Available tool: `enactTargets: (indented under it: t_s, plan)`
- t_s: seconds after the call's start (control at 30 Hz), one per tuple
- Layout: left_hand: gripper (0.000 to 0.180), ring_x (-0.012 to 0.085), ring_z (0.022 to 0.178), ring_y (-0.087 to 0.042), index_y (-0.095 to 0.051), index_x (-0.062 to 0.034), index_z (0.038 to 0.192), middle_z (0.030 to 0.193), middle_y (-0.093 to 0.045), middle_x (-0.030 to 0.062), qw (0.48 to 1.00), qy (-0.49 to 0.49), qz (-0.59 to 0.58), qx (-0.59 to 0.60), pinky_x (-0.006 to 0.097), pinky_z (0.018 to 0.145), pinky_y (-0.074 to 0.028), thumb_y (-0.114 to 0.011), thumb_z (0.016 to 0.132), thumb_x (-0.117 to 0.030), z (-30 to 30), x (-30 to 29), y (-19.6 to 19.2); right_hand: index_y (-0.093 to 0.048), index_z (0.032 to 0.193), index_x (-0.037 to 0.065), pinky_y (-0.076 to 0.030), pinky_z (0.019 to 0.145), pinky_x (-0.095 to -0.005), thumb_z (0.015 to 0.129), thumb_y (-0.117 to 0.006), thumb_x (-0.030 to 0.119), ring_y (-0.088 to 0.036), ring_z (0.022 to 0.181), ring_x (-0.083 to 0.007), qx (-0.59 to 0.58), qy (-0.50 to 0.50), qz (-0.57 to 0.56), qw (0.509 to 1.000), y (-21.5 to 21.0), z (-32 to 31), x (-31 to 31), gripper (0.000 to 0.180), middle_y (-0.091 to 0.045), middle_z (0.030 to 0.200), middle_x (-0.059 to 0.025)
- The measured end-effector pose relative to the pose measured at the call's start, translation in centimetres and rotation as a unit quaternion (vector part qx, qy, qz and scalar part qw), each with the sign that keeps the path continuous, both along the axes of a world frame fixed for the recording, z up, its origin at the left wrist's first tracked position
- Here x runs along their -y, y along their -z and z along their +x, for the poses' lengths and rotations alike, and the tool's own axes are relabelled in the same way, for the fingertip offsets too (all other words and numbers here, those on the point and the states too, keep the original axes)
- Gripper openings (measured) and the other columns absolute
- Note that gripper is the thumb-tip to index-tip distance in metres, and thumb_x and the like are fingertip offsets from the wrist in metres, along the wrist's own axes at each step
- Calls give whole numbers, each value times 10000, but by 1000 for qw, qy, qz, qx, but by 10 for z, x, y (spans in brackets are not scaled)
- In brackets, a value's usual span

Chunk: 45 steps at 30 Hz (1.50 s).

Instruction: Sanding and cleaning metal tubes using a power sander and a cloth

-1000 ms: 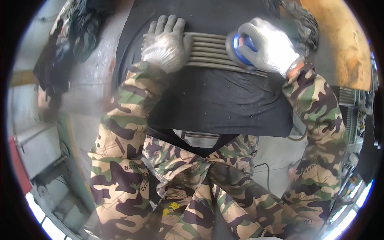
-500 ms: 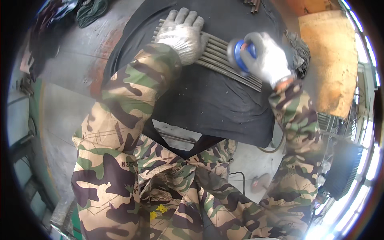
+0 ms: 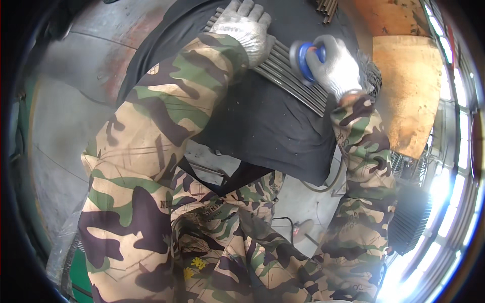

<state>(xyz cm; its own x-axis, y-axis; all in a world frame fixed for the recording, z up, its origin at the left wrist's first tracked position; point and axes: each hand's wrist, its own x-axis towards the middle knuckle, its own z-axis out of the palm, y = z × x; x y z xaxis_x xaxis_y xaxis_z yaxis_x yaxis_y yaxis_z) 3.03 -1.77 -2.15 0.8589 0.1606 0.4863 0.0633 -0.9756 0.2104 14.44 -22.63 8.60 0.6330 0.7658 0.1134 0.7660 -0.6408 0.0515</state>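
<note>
Several thin metal rods (image 3: 293,86) lie side by side in a slanting row on a black cloth (image 3: 262,134). My left hand (image 3: 241,31), in a whitish work glove, rests flat across the far left part of the row with its fingers stretched out. A round blue hand tool (image 3: 305,63) with a grey disc-like rim stands on edge over the right part of the rods. My gloved right hand (image 3: 334,64) is wrapped round it from the right. The exact kind of tool, and whether it touches the rods, I cannot make out.
Another bundle of thin rods (image 3: 328,9) lies at the far edge of the cloth. Beyond my right hand are a crumpled grey cloth (image 3: 373,76) and a stained tan board (image 3: 406,91). A thin hose (image 3: 323,189) curves below the cloth's near right corner.
The whole view has shifted and turned slightly. My left hand stays flat on the rods. My right hand still grips the blue tool, at nearly the same part of the row.
</note>
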Motion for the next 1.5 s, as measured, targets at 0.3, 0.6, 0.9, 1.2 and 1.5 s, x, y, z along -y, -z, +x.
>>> enactTargets:
  t_s: [0.3,0.6,0.9,1.2,1.5]
  plan:
    - [554,435,1399,-543,-674,49,1320,1412,-645,272,995,18,-92,-19,556,1235,-353,-621,978,-384,5,0,-11,-717,1153,140,-596,914,-506,932,-722,332,-729,1011,-416,6,13,-14,1000,-4,-17,-1,293,-713,1113,-199]
    - [564,434,1426,-529,-670,43,1341,1428,-639,269,995,11,-98,-26,548,1251,-335,-607,988,-393,10,-2,-4,-717,1179,135,-599,922,-504,945,-709,364,-734,1012,-440,13,19,-10,1000,-1,-14,-14,328,-708,1116,-234]
    - [607,445,1487,-488,-647,51,1389,1502,-603,285,992,13,-116,-47,562,1294,-284,-590,998,-410,10,-1,0,-710,1189,105,-603,931,-532,960,-678,368,-737,1039,-451,21,48,-41,998,3,-4,-15,350,-710,1158,-260]
    - [644,439,1502,-474,-621,48,1445,1551,-576,273,995,5,-80,-63,562,1298,-272,-567,1011,-425,22,5,-5,-704,1226,109,-591,960,-529,976,-638,383,-725,1070,-441,20,42,-59,997,-1,-3,-24,376,-716,1163,-238]
    - [617,448,1490,-478,-626,62,1409,1519,-586,286,996,-2,-90,-23,559,1292,-284,-590,1003,-401,8,4,8,-709,1191,122,-593,965,-522,971,-653,378,-727,1085,-445,10,69,-65,995,3,-1,-14,343,-710,1190,-251]
